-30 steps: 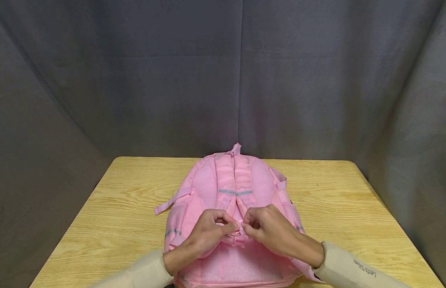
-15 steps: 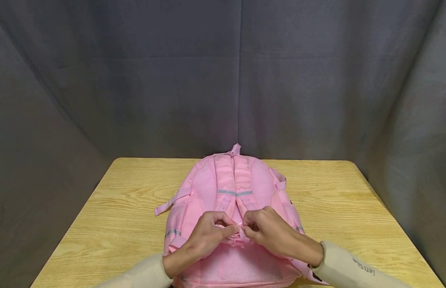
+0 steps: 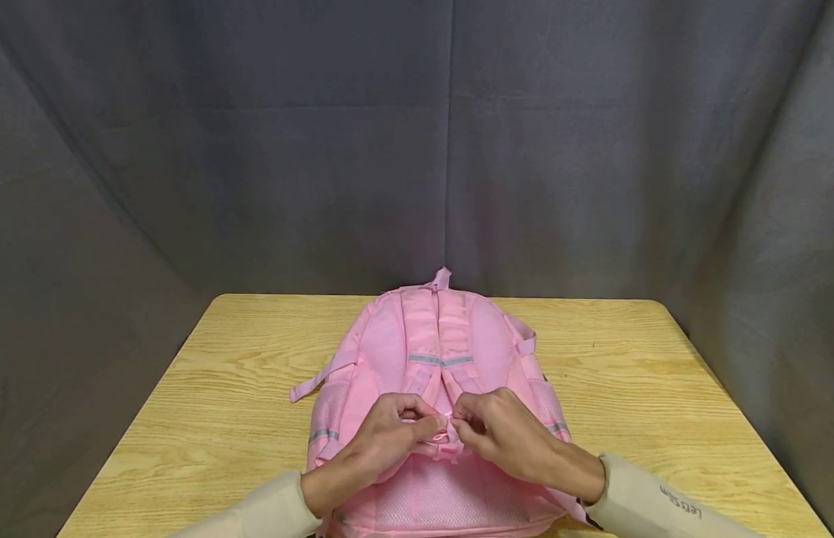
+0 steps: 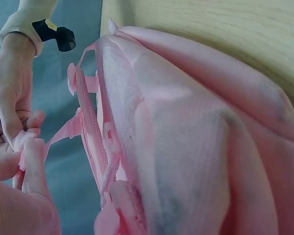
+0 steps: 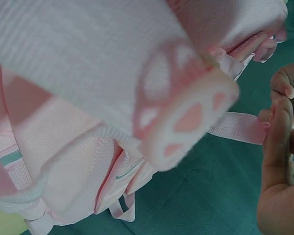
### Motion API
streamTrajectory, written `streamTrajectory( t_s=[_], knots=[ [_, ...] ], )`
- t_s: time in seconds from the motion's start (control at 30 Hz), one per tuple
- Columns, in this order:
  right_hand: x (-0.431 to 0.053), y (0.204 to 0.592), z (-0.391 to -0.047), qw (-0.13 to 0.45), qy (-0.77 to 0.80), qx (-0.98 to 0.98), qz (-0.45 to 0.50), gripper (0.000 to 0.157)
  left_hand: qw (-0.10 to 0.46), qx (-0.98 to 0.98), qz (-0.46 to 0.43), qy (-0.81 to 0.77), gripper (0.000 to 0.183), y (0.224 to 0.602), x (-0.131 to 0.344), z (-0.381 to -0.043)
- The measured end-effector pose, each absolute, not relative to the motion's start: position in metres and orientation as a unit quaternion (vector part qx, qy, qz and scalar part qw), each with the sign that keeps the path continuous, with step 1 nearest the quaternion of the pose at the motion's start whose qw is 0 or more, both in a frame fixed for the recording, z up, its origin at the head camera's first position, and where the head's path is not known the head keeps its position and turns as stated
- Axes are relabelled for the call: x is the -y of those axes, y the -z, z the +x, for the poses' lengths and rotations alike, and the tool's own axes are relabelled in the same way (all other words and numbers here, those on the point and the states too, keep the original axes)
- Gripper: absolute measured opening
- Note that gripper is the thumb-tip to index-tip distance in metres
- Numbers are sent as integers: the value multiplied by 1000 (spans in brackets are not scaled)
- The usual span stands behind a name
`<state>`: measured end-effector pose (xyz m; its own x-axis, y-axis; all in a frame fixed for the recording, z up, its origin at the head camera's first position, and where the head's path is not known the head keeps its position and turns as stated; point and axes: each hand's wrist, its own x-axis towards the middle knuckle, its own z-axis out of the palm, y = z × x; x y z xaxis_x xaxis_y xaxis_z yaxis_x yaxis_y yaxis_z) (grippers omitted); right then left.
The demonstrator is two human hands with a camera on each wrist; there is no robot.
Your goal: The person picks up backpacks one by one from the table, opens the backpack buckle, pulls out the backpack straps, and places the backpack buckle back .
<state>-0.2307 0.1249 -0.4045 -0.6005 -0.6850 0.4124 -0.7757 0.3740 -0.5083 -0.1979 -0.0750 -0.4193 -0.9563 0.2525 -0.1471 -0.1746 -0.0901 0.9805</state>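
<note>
A pink backpack (image 3: 487, 321) lies on the table, its shoulder straps (image 3: 439, 321) facing up and drawn together in the middle. Over its lower half, my left hand (image 3: 383, 437) and right hand (image 3: 507, 433) meet fingertip to fingertip. Between thumb and fingers each pinches a pink webbing strap (image 4: 63, 131), whose held part is mostly covered. In the right wrist view the webbing (image 5: 240, 127) runs taut to the fingers. A pale plastic strap adjuster (image 5: 188, 120) with cut-outs looms blurred there. Just below the hands sits a small pink buckle (image 3: 447, 452).
The wood-grain table (image 3: 659, 403) extends to both sides of the backpack. Dark grey curtains (image 3: 309, 164) enclose the back and sides. A loose side strap (image 3: 316, 381) lies out to the left, and a strap loop (image 3: 522, 335) sticks out on the right.
Both hands keep pinching at the same spot, with only slight shifts of the fingertips. The backpack stays in place.
</note>
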Motion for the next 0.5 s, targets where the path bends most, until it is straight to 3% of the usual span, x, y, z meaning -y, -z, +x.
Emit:
streamTrajectory(
  t_s=[0.5],
  knots=[
    [-125,410,-228,101,-367,812,443,22,173,-619,14,-766,11,417,77,-198]
  ],
)
